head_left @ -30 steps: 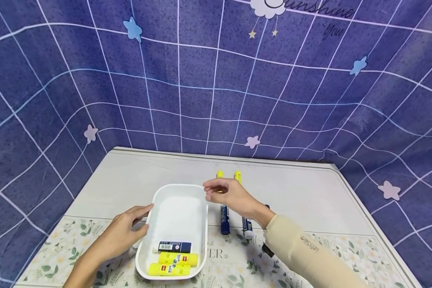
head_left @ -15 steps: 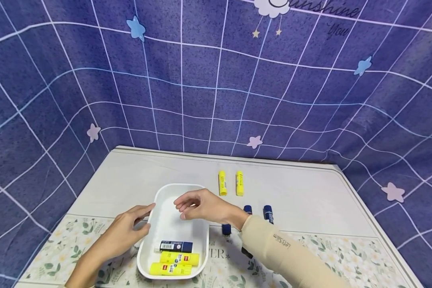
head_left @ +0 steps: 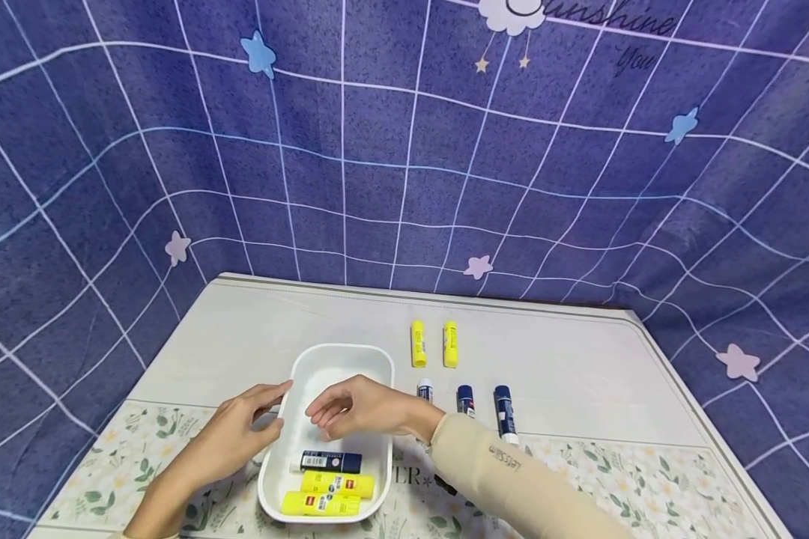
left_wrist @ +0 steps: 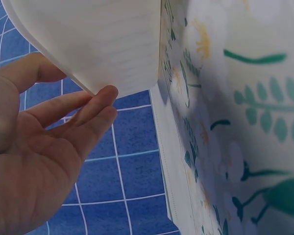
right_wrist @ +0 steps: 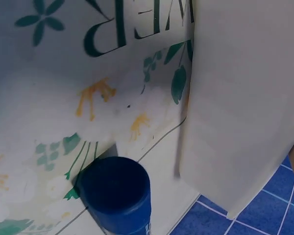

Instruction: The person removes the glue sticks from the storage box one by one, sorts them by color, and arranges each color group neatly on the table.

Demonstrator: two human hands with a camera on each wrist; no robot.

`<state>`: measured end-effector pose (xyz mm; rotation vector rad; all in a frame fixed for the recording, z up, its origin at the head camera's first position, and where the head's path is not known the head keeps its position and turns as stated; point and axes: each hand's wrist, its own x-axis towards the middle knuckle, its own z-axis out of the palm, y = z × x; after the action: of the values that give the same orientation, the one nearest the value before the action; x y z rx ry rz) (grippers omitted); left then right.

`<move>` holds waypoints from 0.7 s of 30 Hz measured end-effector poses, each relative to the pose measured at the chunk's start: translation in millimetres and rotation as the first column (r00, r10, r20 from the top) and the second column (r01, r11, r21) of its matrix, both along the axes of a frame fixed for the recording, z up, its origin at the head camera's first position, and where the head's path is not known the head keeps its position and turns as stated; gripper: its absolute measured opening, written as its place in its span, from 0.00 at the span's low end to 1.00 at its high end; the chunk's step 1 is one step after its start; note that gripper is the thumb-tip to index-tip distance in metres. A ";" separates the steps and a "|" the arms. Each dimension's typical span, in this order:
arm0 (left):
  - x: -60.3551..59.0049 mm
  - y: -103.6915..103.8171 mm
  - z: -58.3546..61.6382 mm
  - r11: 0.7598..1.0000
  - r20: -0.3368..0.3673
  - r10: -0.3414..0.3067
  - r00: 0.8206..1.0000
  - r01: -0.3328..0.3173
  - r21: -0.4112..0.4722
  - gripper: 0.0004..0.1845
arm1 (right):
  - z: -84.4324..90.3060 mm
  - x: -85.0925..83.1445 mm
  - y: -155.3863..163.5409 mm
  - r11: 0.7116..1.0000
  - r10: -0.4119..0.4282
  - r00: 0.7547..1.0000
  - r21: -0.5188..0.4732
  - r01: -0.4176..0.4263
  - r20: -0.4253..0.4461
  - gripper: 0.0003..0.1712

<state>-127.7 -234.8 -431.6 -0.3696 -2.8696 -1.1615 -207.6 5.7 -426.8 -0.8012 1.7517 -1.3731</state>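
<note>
Right hand (head_left: 357, 408) has slid back from the table's glue sticks to over the white tray (head_left: 377, 358).
I see it hovering loose-fingered, holding nothing; left hand (head_left: 232, 434) rests relaxed fingers on the tray's left rim.

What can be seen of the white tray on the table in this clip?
The white tray is a shallow oblong with rounded corners and a raised rim; it looks like matte plastic. It lies flat on the table, its near end on the floral mat. Its near end holds three glue sticks lying crosswise: a blue one and two yellow ones. The left hand touches its left rim with straight fingers; the right hand hovers over its middle, holding nothing.
</note>
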 end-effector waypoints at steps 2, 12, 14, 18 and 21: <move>-0.2 -0.6 -0.2 1.000 -0.001 0.001 1.000 -0.001 0.003 0.30 | -1.8 0.2 -2.6 1.000 0.010 1.000 0.013 -0.010 0.000 0.25; 0.5 -1.3 0.8 1.000 0.013 -0.013 1.000 0.013 0.007 0.30 | -6.1 2.9 -10.0 0.995 0.056 0.998 0.084 -0.054 -0.030 0.23; 0.8 -1.2 1.1 1.000 0.009 -0.013 1.000 0.013 0.007 0.30 | -7.0 3.4 -11.2 0.992 0.056 0.997 0.112 -0.050 -0.053 0.22; 0.6 -0.9 1.1 1.000 0.004 -0.011 1.000 0.011 0.000 0.30 | -8.7 4.1 -13.4 0.987 0.061 0.994 0.155 -0.048 -0.085 0.20; 0.1 -1.0 0.2 1.000 0.001 -0.004 1.000 0.004 -0.004 0.30 | -9.2 5.4 -14.7 0.979 0.077 0.991 0.199 -0.055 -0.106 0.19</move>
<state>-127.7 -235.8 -431.4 -0.3754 -2.8739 -1.1576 -202.2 -9.0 -436.0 -0.8340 1.8965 -1.1102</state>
